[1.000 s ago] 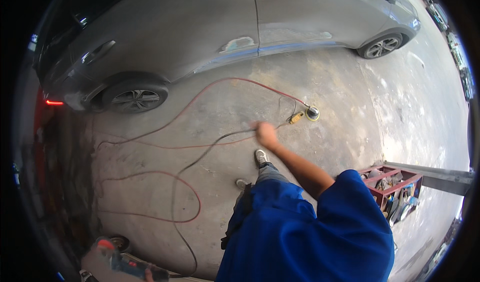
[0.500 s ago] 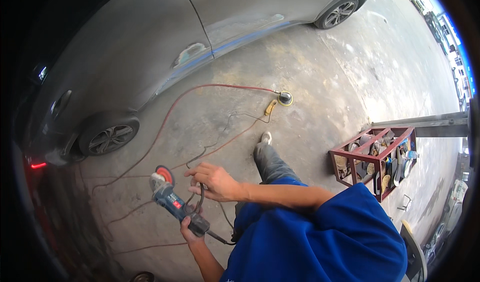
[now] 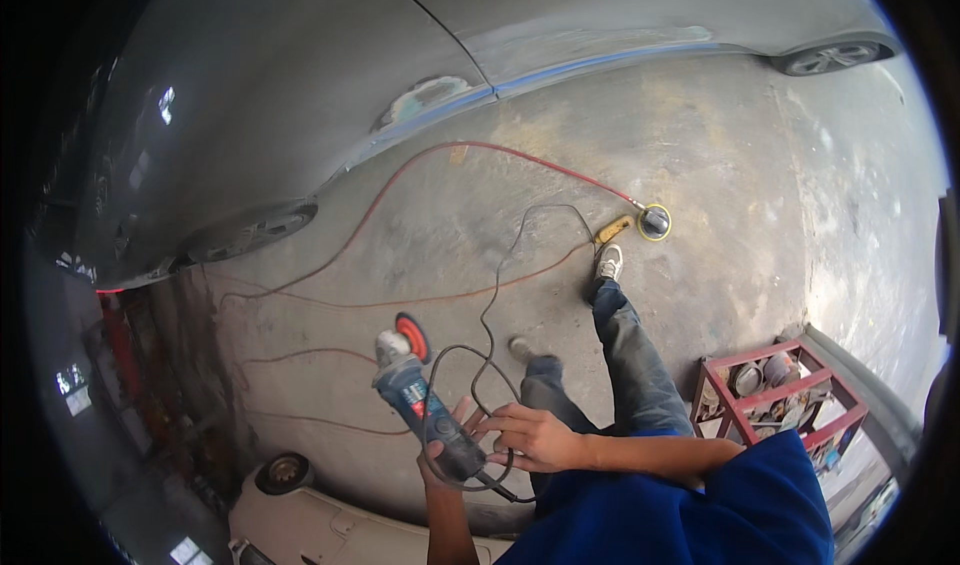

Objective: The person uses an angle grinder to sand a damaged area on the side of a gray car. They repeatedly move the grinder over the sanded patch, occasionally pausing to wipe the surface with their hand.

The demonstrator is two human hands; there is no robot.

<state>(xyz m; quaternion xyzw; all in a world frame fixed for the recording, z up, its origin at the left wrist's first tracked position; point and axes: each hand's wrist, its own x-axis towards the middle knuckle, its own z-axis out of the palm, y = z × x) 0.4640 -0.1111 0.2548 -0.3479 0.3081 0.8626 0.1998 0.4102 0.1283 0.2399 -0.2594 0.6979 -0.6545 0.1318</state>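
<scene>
On the near side, left of centre, the left hand gripped a blue grinder!
Its red disc sat at the far end; the right hand curled its fingers round looped black cord, while a yellow-rimmed tool lay far right.

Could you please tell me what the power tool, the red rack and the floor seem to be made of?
Power tool: probably hard plastic, from its smooth, moulded blue body; its pale grey head looks like bare metal.
Red rack: likely painted metal, judging by its slim, straight, evenly coloured bars.
Floor: apparently concrete, dull grey with blotchy stains.
</scene>
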